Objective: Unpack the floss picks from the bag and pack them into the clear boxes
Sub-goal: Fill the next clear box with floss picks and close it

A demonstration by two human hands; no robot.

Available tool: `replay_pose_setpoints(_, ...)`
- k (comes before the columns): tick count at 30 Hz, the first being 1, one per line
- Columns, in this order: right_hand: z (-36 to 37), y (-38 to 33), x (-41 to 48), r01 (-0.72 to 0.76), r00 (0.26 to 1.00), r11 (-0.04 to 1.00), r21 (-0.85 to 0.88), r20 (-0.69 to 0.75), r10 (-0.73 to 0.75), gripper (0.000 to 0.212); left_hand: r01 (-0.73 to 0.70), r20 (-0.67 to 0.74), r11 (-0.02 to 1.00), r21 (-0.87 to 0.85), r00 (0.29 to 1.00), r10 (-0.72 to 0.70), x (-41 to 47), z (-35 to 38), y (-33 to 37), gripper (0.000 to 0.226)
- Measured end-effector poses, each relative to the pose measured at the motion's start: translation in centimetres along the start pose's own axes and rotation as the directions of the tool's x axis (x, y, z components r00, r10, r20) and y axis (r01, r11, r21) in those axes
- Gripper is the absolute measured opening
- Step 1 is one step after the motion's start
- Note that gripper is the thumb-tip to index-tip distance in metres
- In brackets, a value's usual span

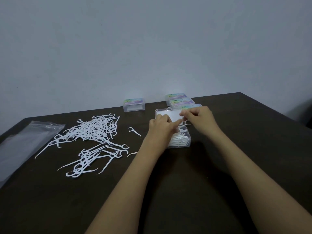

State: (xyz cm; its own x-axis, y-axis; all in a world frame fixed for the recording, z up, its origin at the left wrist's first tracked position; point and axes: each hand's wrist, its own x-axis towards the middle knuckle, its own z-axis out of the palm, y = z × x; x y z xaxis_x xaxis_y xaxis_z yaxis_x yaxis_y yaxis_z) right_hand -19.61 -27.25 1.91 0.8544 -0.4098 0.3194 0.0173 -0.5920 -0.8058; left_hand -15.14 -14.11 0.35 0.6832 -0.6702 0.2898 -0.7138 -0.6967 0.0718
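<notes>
An open clear box [183, 141] sits mid-table with white floss picks lying inside it. Its hinged lid [168, 114] stands raised behind it. My left hand [160, 126] holds the lid's near left part, index finger reaching right. My right hand [200, 119] pinches the lid's right edge with curled fingers. A large heap of loose floss picks [96, 128] lies to the left, with a smaller heap [91, 159] nearer me. A single pick [135, 131] lies between the heaps and the box. The clear plastic bag [25, 142] lies flat at the far left.
A closed clear box [134, 105] with a colourful label stands at the table's back edge. More closed boxes [179, 100] are grouped behind the open one. The dark table [185, 183] meets a plain wall at the back.
</notes>
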Motion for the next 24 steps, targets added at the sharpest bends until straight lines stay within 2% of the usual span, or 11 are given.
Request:
replay_pose_setpoints(2,0.1,0.0,-0.1,0.000,1.000,0.999,-0.032,0.005,0.000,0.028,0.041,-0.045,0.999,-0.036,0.998,-0.043,-0.2,-0.5,-0.1,0.045)
replay_pose_setpoints(6,0.1,-0.1,-0.3,0.053,0.999,0.990,-0.131,0.000,-0.054,0.028,0.103,-0.194,0.972,-0.212,0.970,-0.145,-1.2,-1.0,-1.8,0.039)
replay_pose_setpoints(9,-0.3,-0.5,-0.4,0.094,0.984,0.960,-0.263,0.170,-0.050,0.021,0.143,-0.218,0.952,-0.272,0.954,-0.206,-2.2,-0.9,-3.3,0.035)
replay_pose_setpoints(12,-1.1,-0.9,-0.6,0.109,0.951,0.929,-0.353,0.310,0.007,0.014,0.193,-0.193,0.926,-0.326,0.945,-0.264,-3.2,-0.7,-4.5,0.035)
replay_pose_setpoints(15,-1.1,-1.0,-0.7,0.104,0.939,0.923,-0.370,0.342,0.031,0.011,0.214,-0.144,0.893,-0.396,0.946,-0.290,-3.6,-0.3,-4.9,0.036)
replay_pose_setpoints(20,-0.7,-0.8,-0.7,0.100,0.938,0.915,-0.390,0.343,0.043,0.012,0.140,-0.065,0.882,-0.450,0.980,-0.188,-3.7,0.0,-4.3,0.041)
replay_pose_setpoints(24,-0.1,-0.4,-0.5,0.136,0.928,0.901,-0.412,0.371,0.030,0.011,0.132,-0.047,0.869,-0.476,0.983,-0.176,-3.6,0.1,-4.2,0.051)
